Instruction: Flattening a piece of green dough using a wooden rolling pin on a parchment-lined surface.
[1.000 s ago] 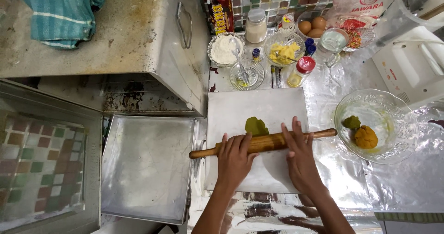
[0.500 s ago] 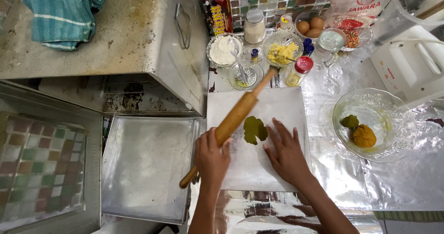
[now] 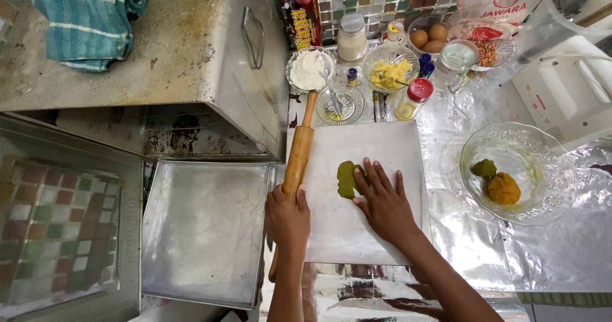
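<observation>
Moved: rolling pin [image 3: 297, 163] swung from slanted to nearly upright along the board's [image 3: 382, 233] left edge.
Left hand [image 3: 287, 217]: grasping the pin.
Right hand [image 3: 382, 201]: flat, released, fingertips touching green dough [image 3: 346, 179].
Surface: foil-covered counter [image 3: 561, 252].

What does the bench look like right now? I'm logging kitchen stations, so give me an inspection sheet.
Surface: foil-covered counter with a flat metal board on it.
Job's things: flattened green dough on the board; wooden rolling pin lying along the board's left edge.
Clutter: glass bowl holding a green and an orange dough lump; flour bowl, eggs, small jars and bottles at the back.
Grippers: left hand grips the rolling pin; right hand lies flat, fingertips on the green dough.
Cables: nothing seen.
Surroundings: empty metal tray, metal box with striped towel, tiled wall.
</observation>
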